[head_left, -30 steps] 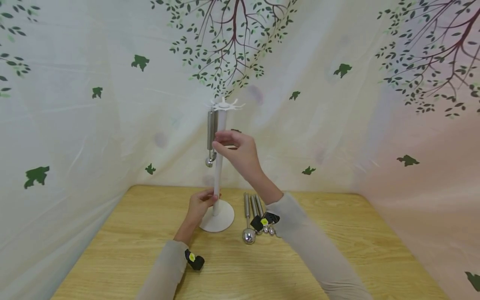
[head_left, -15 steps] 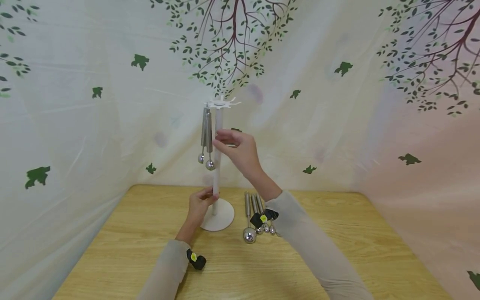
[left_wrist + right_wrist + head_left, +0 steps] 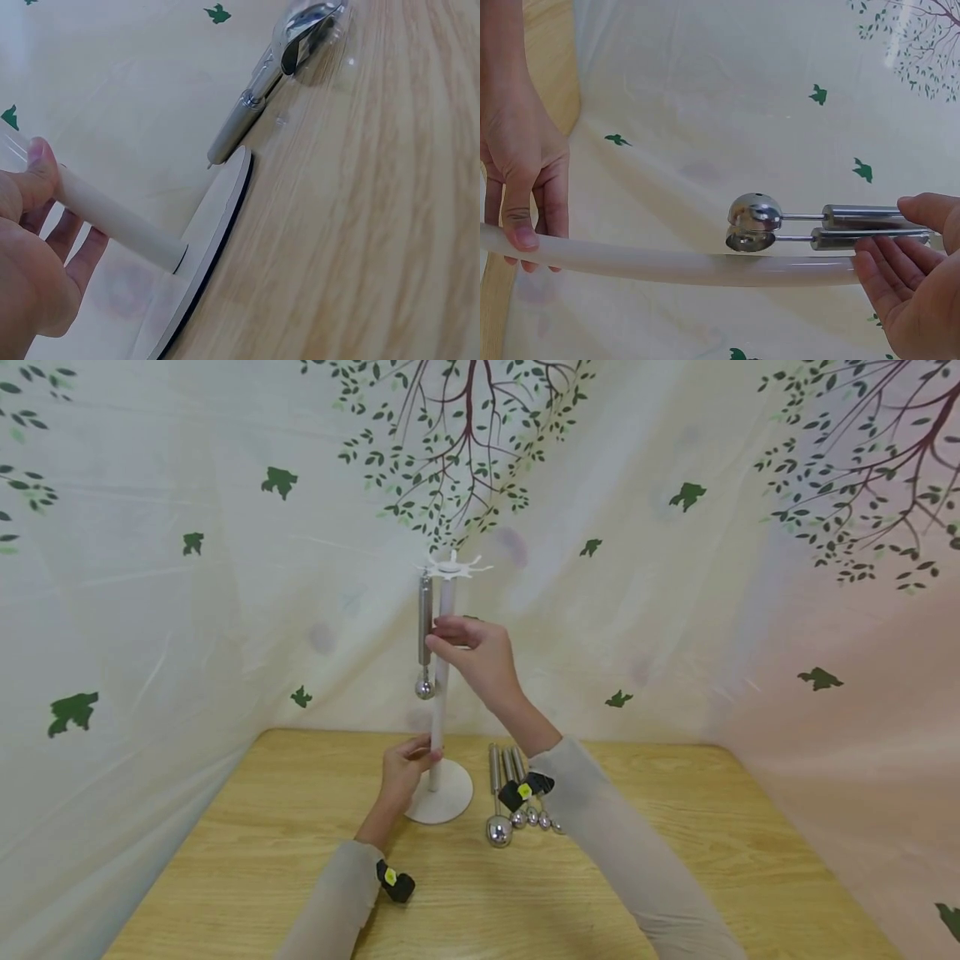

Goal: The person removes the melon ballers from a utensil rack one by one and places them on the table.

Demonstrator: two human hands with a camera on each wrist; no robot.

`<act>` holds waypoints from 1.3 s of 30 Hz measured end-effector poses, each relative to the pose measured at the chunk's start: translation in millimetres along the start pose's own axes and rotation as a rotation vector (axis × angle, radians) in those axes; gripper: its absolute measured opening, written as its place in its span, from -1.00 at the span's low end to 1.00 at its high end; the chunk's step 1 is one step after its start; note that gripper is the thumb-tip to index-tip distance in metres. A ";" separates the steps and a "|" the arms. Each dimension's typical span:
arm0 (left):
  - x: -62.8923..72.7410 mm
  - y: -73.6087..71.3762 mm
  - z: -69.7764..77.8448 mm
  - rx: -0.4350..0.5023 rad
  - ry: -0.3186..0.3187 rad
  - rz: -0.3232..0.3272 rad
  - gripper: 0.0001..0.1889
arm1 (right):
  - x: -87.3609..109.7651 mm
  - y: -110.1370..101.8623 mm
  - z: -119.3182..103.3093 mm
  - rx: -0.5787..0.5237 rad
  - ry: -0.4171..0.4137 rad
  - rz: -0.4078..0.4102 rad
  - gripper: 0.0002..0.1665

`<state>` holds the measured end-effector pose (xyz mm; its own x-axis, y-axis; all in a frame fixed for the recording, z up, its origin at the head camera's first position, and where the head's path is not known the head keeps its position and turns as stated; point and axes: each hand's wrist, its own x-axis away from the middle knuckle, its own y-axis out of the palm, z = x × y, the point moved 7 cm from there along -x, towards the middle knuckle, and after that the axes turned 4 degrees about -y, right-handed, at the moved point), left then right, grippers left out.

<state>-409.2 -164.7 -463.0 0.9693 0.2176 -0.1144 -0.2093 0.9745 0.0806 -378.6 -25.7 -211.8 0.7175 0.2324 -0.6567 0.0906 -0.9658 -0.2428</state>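
In the head view my left hand [image 3: 402,770] grips the lower pole of a white stand [image 3: 442,693] with a round base and a ring of hooks on top. The left wrist view shows its thumb and fingers round the pole [image 3: 124,221]. Metal scoops hang from a hook on the stand's left side; the front one [image 3: 425,635] covers what is behind it. Two hanging scoops [image 3: 757,214] show in the right wrist view. My right hand [image 3: 480,662] is beside their handles, fingers slightly bent; whether its fingertips touch the handles I cannot tell.
Several metal scoops [image 3: 498,831] lie in a row on the wooden table [image 3: 315,827], right of the stand's base, partly hidden by my right wrist camera [image 3: 517,793]. Behind the table hangs a pale cloth [image 3: 360,635] printed with leaves and branches.
The stand's top and the hanging scoops have swung left and then back right. Two scoops hung apart half a second ago; now they line up. My hands have hardly moved.
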 end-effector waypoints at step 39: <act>-1.5 -0.6 -0.4 -0.006 -0.012 -0.050 -0.68 | -6.9 6.5 0.9 -0.145 0.221 -0.035 -0.68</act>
<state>-410.5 -165.6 -463.3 0.9800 0.1682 -0.1066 -0.1614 0.9845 0.0692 -383.6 -33.5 -209.5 0.8441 0.2505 -0.4742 0.2043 -0.9677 -0.1474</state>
